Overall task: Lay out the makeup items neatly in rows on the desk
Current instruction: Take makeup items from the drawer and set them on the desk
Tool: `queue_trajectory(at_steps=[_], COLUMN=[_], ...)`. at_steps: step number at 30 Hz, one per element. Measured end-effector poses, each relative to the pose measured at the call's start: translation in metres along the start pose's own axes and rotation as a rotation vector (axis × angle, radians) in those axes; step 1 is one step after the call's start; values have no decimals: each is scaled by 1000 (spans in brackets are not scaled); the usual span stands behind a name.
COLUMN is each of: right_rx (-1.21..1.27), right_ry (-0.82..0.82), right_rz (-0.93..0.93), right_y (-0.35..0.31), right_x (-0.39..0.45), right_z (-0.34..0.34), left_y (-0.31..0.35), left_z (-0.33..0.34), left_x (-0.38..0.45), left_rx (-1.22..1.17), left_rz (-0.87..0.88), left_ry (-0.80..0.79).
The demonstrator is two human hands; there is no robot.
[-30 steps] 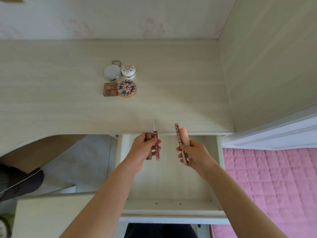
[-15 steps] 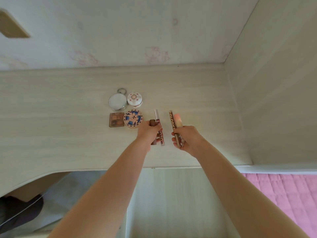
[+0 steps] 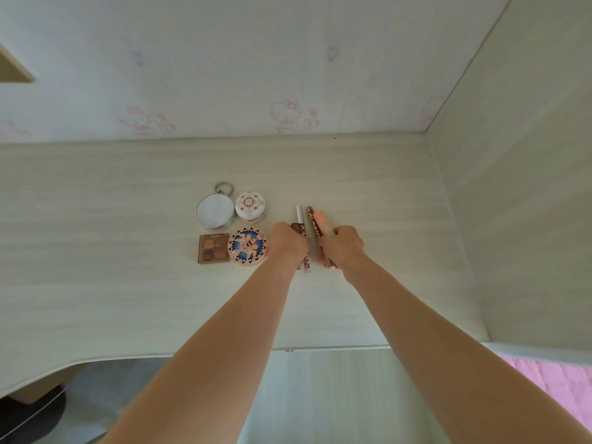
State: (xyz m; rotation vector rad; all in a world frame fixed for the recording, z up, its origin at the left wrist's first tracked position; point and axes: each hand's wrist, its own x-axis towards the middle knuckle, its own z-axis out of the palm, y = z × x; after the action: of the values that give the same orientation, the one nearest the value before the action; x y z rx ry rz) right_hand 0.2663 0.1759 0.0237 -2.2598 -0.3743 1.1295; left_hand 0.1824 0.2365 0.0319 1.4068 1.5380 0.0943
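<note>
On the pale wooden desk [image 3: 96,251] lie a round silver compact with a ring [image 3: 215,210], a small white patterned pot [image 3: 250,206], a square brown eyeshadow palette [image 3: 213,248] and a round peach compact with a blue pattern [image 3: 247,247], set two by two. My left hand [image 3: 288,243] is shut on two slim tubes [image 3: 300,224], one brown and one white-capped. My right hand [image 3: 342,245] is shut on a brown patterned tube and a peach stick [image 3: 317,222]. Both hands hover low over the desk just right of the compacts, their tubes side by side.
A wall with pink cartoon wallpaper [image 3: 288,113] closes the back of the desk, and a pale wooden side panel [image 3: 512,219] closes its right. The drawer front [image 3: 336,395] sits below the desk's front edge. Pink bedding [image 3: 557,386] shows at the lower right.
Both hands have carried their tubes up from the open drawer, over the desk's front edge and forward, to beside the compacts. The view has tilted up toward the wall.
</note>
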Motion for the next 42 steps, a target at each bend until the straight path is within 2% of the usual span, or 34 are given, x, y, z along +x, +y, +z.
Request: queue_trajectory(at_steps=[9, 19, 28, 37, 42], right_rx=[-48, -319, -457, -468, -455], right_ry=[43, 70, 94, 96, 93], right_rz=[-17, -109, -142, -245, -349], right_y=[-11, -12, -13, -5, 16], right_x=[6, 4, 3, -10, -23], right_z=[3, 3, -5, -17, -26], left_y=[8, 10, 11, 2, -13], left_z=[-8, -10, -11, -17, -24], left_x=[9, 14, 13, -7, -21], left_rx=[63, 177, 279, 288, 317], left_rz=[2, 40, 112, 236, 391], left_ry=[19, 30, 34, 43, 71])
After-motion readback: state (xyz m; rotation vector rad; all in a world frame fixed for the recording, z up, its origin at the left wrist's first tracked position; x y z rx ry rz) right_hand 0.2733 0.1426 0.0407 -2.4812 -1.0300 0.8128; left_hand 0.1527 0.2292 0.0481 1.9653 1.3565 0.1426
